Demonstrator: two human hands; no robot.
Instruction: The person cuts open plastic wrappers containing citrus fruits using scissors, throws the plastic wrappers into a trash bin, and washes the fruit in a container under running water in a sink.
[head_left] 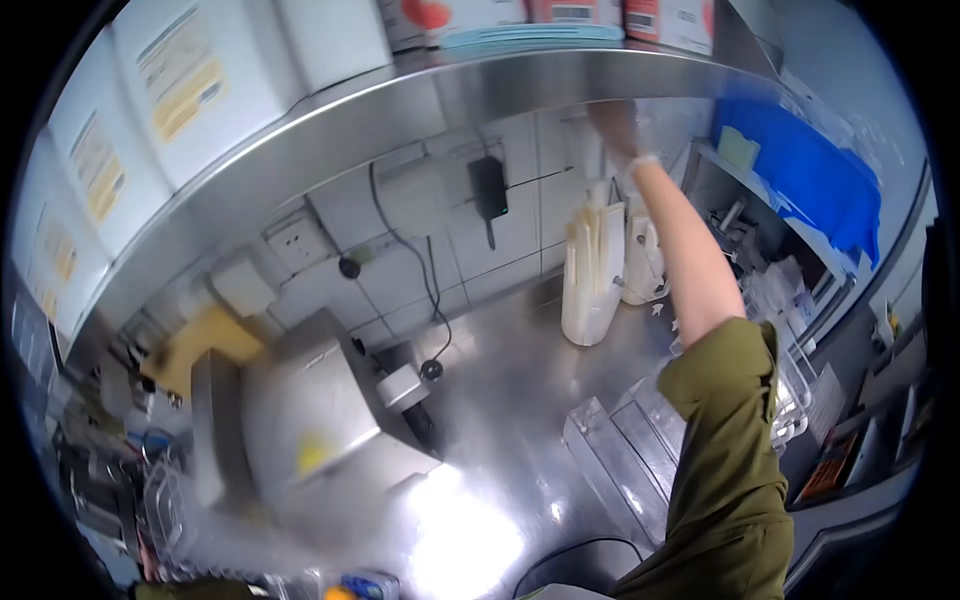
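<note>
My right hand (614, 128) reaches up against the tiled wall, just under the metal shelf (480, 95). Motion smears it and the shelf edge cuts off part of the fingers, so I cannot make out whether it holds anything. Below the hand stands a tall white container (588, 318) filled with long, pale, flat pieces. A second white container (642, 265) is right beside it, partly behind my forearm. Some clear plastic (680, 125) shows to the right of the hand. Only a bit of olive sleeve (195, 590) appears at the lower left; my left hand is out of view.
On the left of the steel counter (490, 400) sits a boxy metal appliance (310, 420). Clear plastic bins (615, 455) lie near my right arm. A black device (488, 188) and cables hang on the wall. White packages (200, 75) line the shelf. Blue plastic (810, 175) is at right.
</note>
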